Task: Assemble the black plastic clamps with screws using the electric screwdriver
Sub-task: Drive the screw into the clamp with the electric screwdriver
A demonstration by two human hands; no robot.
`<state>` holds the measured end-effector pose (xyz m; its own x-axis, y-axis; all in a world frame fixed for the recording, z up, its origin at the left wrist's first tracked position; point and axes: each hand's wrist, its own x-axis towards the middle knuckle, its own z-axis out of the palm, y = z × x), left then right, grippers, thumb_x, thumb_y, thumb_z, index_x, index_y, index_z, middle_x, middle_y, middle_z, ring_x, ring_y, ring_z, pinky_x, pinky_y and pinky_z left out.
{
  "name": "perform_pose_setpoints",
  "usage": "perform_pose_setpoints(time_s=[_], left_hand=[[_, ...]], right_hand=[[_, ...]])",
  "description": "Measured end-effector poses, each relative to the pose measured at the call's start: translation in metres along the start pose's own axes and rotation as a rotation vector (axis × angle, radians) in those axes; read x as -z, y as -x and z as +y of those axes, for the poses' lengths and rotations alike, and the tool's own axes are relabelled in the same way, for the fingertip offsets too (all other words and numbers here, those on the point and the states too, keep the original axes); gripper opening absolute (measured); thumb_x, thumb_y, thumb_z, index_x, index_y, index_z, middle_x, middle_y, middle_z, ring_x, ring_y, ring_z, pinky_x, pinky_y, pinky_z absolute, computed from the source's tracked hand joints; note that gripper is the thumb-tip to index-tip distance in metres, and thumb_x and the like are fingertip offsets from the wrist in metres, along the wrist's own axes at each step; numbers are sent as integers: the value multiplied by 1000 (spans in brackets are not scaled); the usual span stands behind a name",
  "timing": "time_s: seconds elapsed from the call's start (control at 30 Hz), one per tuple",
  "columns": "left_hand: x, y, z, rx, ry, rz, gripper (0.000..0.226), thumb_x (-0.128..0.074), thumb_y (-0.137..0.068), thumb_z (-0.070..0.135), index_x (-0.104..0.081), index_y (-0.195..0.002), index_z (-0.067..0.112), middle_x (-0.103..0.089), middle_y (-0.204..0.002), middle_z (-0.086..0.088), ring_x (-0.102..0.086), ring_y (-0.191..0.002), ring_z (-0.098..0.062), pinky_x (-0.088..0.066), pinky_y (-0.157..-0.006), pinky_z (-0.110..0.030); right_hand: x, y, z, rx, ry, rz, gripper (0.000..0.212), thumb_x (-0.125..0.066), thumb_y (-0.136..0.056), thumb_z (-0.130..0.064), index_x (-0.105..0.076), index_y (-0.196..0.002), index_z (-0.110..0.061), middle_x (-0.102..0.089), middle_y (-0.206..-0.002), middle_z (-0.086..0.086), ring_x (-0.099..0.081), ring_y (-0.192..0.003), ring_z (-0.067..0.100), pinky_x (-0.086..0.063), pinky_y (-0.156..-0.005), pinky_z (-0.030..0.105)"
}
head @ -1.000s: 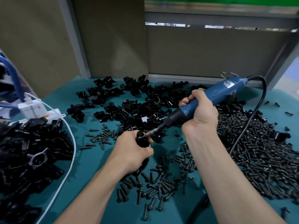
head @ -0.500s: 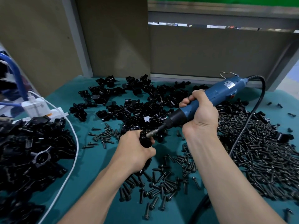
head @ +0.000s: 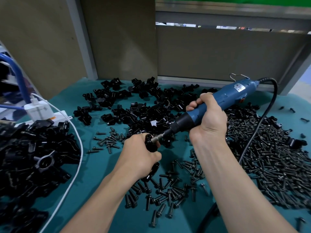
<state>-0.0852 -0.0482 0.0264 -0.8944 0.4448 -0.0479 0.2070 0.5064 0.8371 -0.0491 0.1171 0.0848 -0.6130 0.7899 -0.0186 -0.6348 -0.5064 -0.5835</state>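
clamp (head: 150, 145) still in L hand (head: 141, 157), driver (head: 232, 93) (R hand (head: 210, 118)) unmoved

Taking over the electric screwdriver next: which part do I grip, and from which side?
Grip the blue barrel of the electric screwdriver just behind its black collar, coming from the right, as the right hand does. The body is a straight cylinder tilted down-left; its bit sits on the clamp in the left hand, and the cord leaves the rear.

1. Clamps (head: 143, 106) lie far, centre.
2. Screws (head: 269, 157) heap on your right; a smaller scatter (head: 168, 190) lies near, centre.
3. On your left, a clamp pile (head: 33, 157), charger (head: 37, 110) behind.
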Motion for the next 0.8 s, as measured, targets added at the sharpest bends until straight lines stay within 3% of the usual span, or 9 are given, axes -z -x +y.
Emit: perform_pose_setpoints(time_s=[0.23, 0.37, 0.63, 0.8], left_hand=[[2, 0, 0, -20, -74, 55, 30, -76, -81, 8, -65, -87, 35, -71, -79, 0, -52, -44, -7, -50, -45, -27], [3, 0, 2, -33, -96, 76, 41, -75, -82, 7, -60, -93, 43, -70, -82, 4, -55, -42, 0, -48, -41, -21], [4, 1, 3, -6, -74, 55, 34, -77, -81, 5, -65, -85, 36, -70, -75, -2, -48, -36, -3, -47, -41, -24], [3, 5, 6, 9, 13, -29, 39, -77, -81, 5, -60, -97, 37, -73, -82, -7, -48, -36, -6, -44, -39, -22]], right_hand=[[-1, 2, 2, -7, -25, 3, 22, -61, -90, 9, -53, -89, -12, -53, -64, 2, -53, -49, 16, -48, -50, 28], [-3, 2, 2, -6, -33, -2, 22, -62, -89, 9, -54, -88, -12, -53, -63, 2, -54, -49, 16, -48, -50, 27], [1, 3, 5, -25, -45, 5, 21, -61, -90, 9, -52, -91, -10, -53, -65, 3, -53, -50, 16, -49, -51, 27], [-3, 3, 1, 2, -33, -57, 21, -61, -90, 8, -57, -91, -12, -54, -66, 3, -53, -52, 17, -48, -50, 27]])
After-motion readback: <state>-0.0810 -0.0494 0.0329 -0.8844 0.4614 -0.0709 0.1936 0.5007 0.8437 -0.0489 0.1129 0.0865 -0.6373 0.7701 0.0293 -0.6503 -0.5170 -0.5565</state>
